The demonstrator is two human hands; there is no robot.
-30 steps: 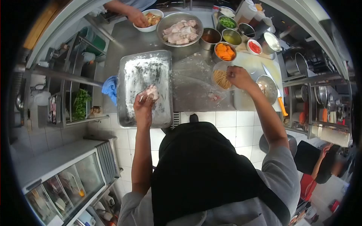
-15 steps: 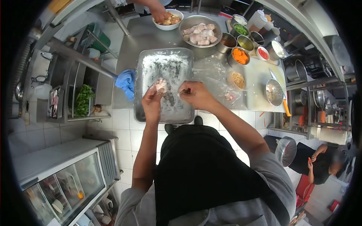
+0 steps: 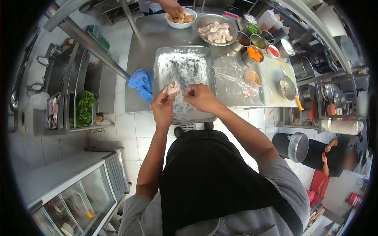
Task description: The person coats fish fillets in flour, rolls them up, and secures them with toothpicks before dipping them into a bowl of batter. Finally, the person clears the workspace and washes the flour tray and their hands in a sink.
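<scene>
My left hand (image 3: 163,105) holds a pale piece of raw chicken (image 3: 172,88) above a steel tray (image 3: 159,59) dusted with white flour. My right hand (image 3: 200,96) is right beside it over the same tray, fingertips pinched at the chicken's edge; something thin may be between them, I cannot tell what. Both hands hover over the tray's near half.
A blue cloth (image 3: 141,82) lies left of the tray. Behind it are a steel bowl of raw chicken (image 3: 216,29), small tubs of chopped carrot (image 3: 255,54) and greens (image 3: 252,28), and a plate of shreds (image 3: 252,78). Another person's hand (image 3: 172,7) rests in a white bowl (image 3: 180,19). A seated person (image 3: 334,157) is at right.
My right hand left the plate of shreds at the right and came across to the chicken piece in my left hand. The left hand lifted the chicken slightly off the flour.
</scene>
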